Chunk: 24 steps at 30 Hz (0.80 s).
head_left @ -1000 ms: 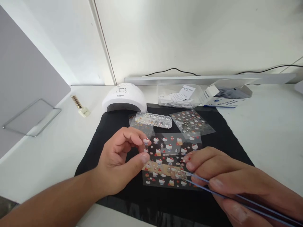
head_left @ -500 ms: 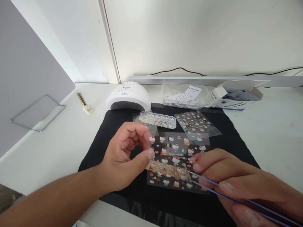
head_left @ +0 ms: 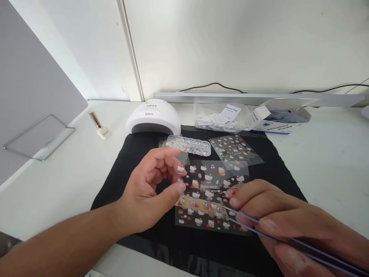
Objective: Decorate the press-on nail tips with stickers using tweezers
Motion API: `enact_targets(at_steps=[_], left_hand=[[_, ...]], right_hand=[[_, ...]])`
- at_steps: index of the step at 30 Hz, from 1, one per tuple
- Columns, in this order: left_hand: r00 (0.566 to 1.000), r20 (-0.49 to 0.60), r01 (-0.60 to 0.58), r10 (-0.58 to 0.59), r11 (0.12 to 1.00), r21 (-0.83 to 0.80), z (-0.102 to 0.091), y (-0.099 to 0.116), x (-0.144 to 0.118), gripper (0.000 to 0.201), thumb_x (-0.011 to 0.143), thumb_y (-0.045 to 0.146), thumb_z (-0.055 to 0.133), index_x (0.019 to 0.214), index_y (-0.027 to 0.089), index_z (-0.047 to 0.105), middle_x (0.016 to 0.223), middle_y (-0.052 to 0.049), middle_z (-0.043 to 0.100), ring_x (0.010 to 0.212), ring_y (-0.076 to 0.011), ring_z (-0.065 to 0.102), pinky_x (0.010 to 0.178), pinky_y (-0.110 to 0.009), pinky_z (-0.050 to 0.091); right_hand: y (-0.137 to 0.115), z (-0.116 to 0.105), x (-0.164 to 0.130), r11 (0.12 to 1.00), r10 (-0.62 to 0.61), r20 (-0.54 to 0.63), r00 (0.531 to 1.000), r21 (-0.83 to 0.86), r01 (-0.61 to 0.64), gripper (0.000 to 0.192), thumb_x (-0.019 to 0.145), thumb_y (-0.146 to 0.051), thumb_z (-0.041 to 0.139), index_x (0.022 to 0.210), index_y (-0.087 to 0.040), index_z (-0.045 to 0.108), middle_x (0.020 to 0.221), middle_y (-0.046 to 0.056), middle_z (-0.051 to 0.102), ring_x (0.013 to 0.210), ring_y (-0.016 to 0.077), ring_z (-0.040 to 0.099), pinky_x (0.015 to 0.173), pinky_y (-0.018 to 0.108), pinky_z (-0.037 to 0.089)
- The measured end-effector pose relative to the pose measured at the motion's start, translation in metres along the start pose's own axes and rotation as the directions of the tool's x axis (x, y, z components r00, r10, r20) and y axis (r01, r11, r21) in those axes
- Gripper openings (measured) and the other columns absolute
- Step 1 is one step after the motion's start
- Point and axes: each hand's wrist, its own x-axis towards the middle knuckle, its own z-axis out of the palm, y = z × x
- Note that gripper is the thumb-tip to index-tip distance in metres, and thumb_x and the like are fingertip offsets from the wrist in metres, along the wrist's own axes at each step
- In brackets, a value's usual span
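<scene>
My left hand (head_left: 152, 188) is curled at the left edge of a clear sticker sheet (head_left: 201, 221), thumb and fingers closed on that edge. The sheet carries rows of white cartoon cats with red bows. A tan strip (head_left: 190, 202) crosses its lower half, with glossy nail-shaped pieces near its right end; whether it lies in front or behind is unclear. My right hand (head_left: 288, 219) grips blue tweezers (head_left: 250, 227). Their slim tips are parted and overlap the sheet beside those pieces. My right fingertips reach the sheet's right edge.
Behind the sheet, a clear case of rhinestones (head_left: 188, 145) and another sticker sheet (head_left: 233, 150) lie on a black cloth (head_left: 115, 181). A white nail lamp (head_left: 154, 117), polish bottle (head_left: 100, 127), plastic tub (head_left: 220, 117) and alcohol pad box (head_left: 281, 123) stand farther back.
The whole view has shifted slightly, so everything appears a little farther left. Both hands keep their hold and barely move relative to the sheet.
</scene>
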Motion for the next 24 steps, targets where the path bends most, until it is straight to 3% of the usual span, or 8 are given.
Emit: enact_targets(at_steps=[3,8,12,15,17,19,21,24], left_hand=[[1.000,0.006,0.015,-0.015,1.000,0.015,0.000,0.000,-0.001,0.060,0.089,-0.003,0.068,0.134,0.038,0.065,0.097,0.003,0.066,0.084,-0.0072,0.063,0.079,-0.014,0.057],[0.999,-0.048,0.027,-0.026,0.999,0.018,0.003,0.001,-0.001,0.057,0.090,-0.002,0.067,0.130,0.038,0.067,0.095,0.003,0.069,0.083,-0.0084,0.067,0.073,-0.015,0.060],[0.986,-0.161,0.046,-0.044,0.999,0.009,0.000,0.003,0.005,0.047,0.087,0.001,0.072,0.122,0.032,0.071,0.090,0.003,0.072,0.077,-0.0082,0.068,0.069,-0.015,0.060],[0.951,-0.307,0.030,-0.034,0.999,-0.018,-0.007,0.007,0.018,0.038,0.081,0.007,0.078,0.113,0.025,0.072,0.085,0.003,0.071,0.073,-0.0086,0.068,0.065,-0.016,0.059],[0.909,-0.413,0.055,-0.054,0.998,-0.011,-0.015,0.010,0.030,0.037,0.074,0.012,0.082,0.107,0.022,0.070,0.080,0.004,0.068,0.066,-0.0084,0.064,0.059,-0.016,0.056],[0.856,-0.512,0.107,-0.074,0.994,0.034,-0.025,0.014,0.041,0.039,0.067,0.016,0.083,0.102,0.020,0.065,0.075,0.005,0.065,0.059,-0.0076,0.060,0.055,-0.017,0.052],[0.822,-0.563,0.161,-0.087,0.983,0.084,-0.034,0.016,0.051,0.041,0.063,0.021,0.080,0.099,0.021,0.059,0.069,0.008,0.061,0.052,-0.0064,0.053,0.050,-0.017,0.045],[0.827,-0.529,0.292,-0.190,0.949,0.116,-0.048,0.014,0.058,0.045,0.061,0.023,0.079,0.100,0.020,0.056,0.068,0.008,0.059,0.049,-0.0066,0.050,0.046,-0.018,0.041]], right_hand=[[-0.002,0.001,0.000,0.998,-0.023,0.150,0.988,-0.058,0.032,0.030,0.087,-0.012,0.069,0.110,-0.028,0.077,0.083,0.005,0.081,0.084,0.0279,0.076,0.083,0.047,0.064],[-0.005,0.004,-0.001,0.999,-0.006,0.132,0.991,-0.049,0.013,0.018,0.096,-0.024,0.065,0.109,-0.029,0.077,0.080,0.005,0.079,0.084,0.0265,0.075,0.085,0.045,0.063],[-0.006,0.005,0.001,0.999,0.046,0.028,0.999,0.013,-0.046,0.013,0.095,-0.030,0.070,0.104,-0.029,0.079,0.079,0.004,0.079,0.084,0.0249,0.073,0.094,0.047,0.061],[-0.004,0.002,0.010,0.992,0.083,-0.127,0.988,0.101,-0.070,0.010,0.090,-0.039,0.076,0.092,-0.031,0.082,0.070,0.002,0.076,0.076,0.0235,0.070,0.093,0.046,0.062],[-0.001,-0.004,0.021,0.982,0.114,-0.289,0.950,0.178,-0.063,0.010,0.083,-0.040,0.081,0.083,-0.030,0.082,0.066,0.001,0.074,0.074,0.0232,0.070,0.091,0.046,0.063],[0.003,-0.015,0.032,0.961,0.188,-0.486,0.853,0.270,-0.058,0.012,0.071,-0.035,0.088,0.072,-0.026,0.080,0.066,0.002,0.073,0.076,0.0239,0.072,0.091,0.047,0.063],[0.010,-0.029,0.041,0.949,0.228,-0.557,0.799,0.310,-0.055,0.005,0.072,-0.031,0.083,0.073,-0.028,0.079,0.066,0.000,0.070,0.075,0.0216,0.072,0.094,0.047,0.062],[0.023,-0.047,0.047,0.927,0.279,-0.589,0.758,0.372,-0.051,0.007,0.074,-0.029,0.077,0.068,-0.027,0.073,0.062,-0.002,0.064,0.068,0.0178,0.069,0.090,0.044,0.063]])
